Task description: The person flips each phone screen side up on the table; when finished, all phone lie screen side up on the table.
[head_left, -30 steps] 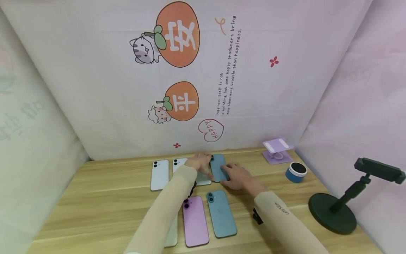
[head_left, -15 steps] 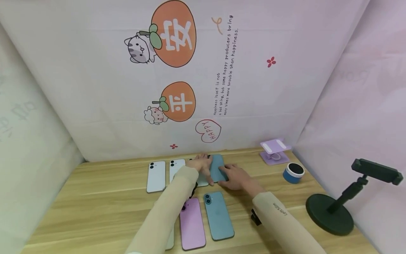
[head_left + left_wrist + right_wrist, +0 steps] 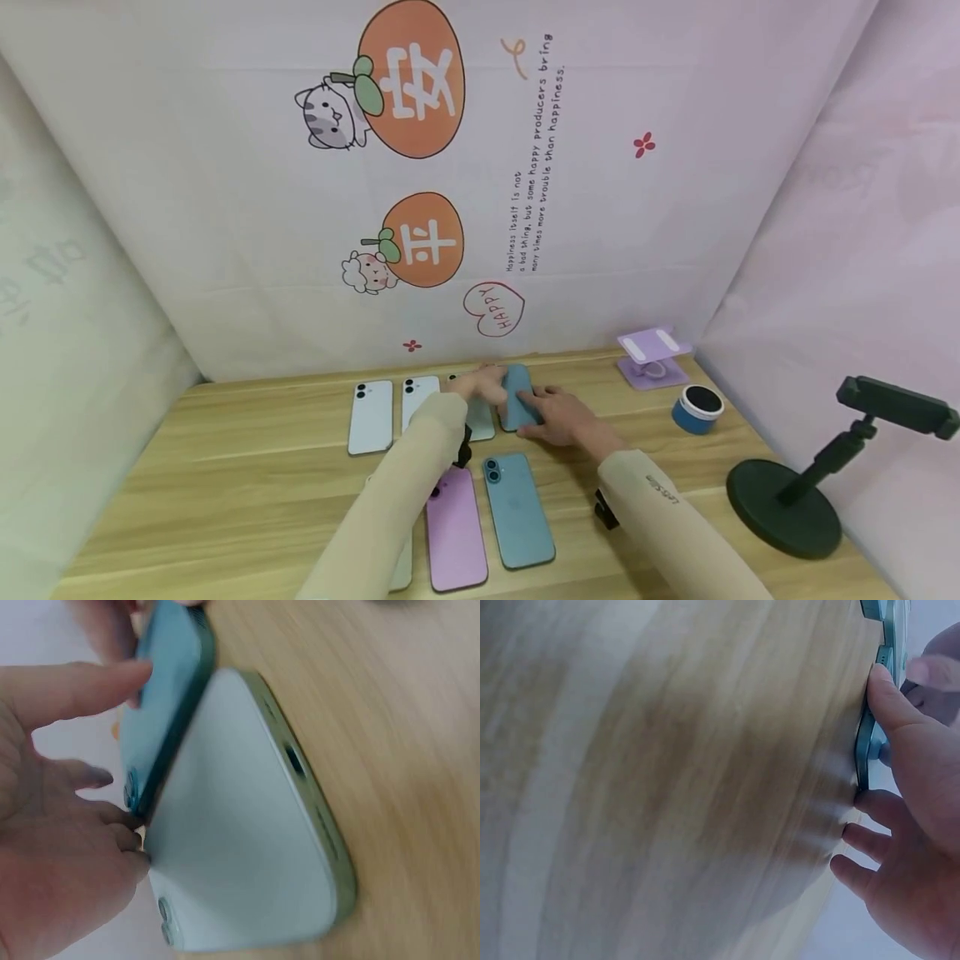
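Observation:
In the head view, a blue phone [image 3: 512, 412] lies at the right end of the back row. My right hand [image 3: 562, 417] holds its near right corner between thumb and fingers, as the right wrist view shows with the thumb [image 3: 889, 701] on its edge. My left hand [image 3: 480, 388] hovers over the phone's upper left, thumb and fingers spread, holding nothing. In the left wrist view, the thumb [image 3: 97, 686] is above the blue phone's face. Beside that phone lies a pale green phone [image 3: 240, 825], partly hidden by the left hand in the head view.
Two white phones, one left [image 3: 371, 417] and one nearer [image 3: 420, 392], continue the back row. In front lie a pink phone [image 3: 457, 537], another blue phone [image 3: 519, 512] and a pale phone [image 3: 403, 567] under the left sleeve. Rightward stand a purple stand [image 3: 651, 367], blue jar [image 3: 696, 412] and black stand [image 3: 783, 508].
My left hand has come up off the blue phone's left side, its thumb drawn away from the lower edge. The right hand stays at that phone. The head view has shifted slightly.

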Motion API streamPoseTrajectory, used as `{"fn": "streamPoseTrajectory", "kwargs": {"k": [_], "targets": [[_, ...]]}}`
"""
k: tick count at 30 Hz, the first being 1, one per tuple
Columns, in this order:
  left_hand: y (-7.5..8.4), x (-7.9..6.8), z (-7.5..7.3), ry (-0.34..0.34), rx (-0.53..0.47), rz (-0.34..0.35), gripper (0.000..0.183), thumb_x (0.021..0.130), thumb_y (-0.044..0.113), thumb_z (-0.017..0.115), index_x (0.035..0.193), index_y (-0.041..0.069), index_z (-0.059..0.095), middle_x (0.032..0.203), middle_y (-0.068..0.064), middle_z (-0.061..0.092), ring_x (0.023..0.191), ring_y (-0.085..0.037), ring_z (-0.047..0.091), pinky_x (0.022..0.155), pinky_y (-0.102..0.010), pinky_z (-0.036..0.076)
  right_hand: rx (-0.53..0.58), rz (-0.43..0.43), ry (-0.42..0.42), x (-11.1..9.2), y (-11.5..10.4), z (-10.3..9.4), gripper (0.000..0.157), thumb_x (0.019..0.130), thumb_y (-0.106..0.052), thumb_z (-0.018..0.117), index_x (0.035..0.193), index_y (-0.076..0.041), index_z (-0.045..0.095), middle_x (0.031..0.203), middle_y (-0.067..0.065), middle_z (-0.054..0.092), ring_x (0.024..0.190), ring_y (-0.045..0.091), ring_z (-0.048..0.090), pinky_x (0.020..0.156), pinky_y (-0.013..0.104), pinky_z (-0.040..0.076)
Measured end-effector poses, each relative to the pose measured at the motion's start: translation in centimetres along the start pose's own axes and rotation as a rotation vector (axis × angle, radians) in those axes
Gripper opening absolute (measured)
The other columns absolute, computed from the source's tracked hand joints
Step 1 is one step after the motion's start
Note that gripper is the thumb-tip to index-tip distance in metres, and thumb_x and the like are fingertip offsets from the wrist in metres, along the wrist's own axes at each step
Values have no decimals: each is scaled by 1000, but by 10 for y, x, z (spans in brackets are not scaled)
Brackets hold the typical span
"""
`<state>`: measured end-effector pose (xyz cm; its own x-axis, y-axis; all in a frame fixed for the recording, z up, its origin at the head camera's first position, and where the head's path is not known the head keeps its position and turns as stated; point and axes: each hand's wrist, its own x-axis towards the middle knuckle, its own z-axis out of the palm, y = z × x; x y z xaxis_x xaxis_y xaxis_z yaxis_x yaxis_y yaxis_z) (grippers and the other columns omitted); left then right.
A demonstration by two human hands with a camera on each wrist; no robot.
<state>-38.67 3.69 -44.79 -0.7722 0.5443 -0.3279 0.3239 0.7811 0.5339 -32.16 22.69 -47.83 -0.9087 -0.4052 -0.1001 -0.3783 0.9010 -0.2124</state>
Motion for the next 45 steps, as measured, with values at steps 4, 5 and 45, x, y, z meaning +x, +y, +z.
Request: {"fn": "streamPoseTrajectory", "kwargs": {"k": [4, 5, 45], "targets": [[3, 5, 5, 68, -108, 27, 92, 81, 9, 64, 163, 0, 25, 171, -20, 30, 161, -38, 24, 134, -53, 19, -2, 2, -20, -3, 3, 1, 76, 99, -49, 66, 159, -9, 41, 162, 32, 39, 148, 54, 40, 119, 66, 39], [4, 7, 6, 88, -130, 24, 91, 80, 8, 62, 163, 0, 25, 171, -20, 30, 161, -38, 23, 134, -54, 17, -3, 4, -27, -4, 4, 1, 76, 99, -49, 66, 159, -10, 41, 163, 32, 38, 149, 53, 40, 120, 66, 39], [12, 22, 9, 605, -527, -337, 29, 86, 1, 64, 64, 14, 50, 66, -1, 49, 66, -21, 48, 55, -30, 38, 361, -29, 26, -10, 7, -10, 73, 104, -43, 60, 158, 1, 38, 163, 22, 44, 151, 41, 44, 125, 57, 36]]}}
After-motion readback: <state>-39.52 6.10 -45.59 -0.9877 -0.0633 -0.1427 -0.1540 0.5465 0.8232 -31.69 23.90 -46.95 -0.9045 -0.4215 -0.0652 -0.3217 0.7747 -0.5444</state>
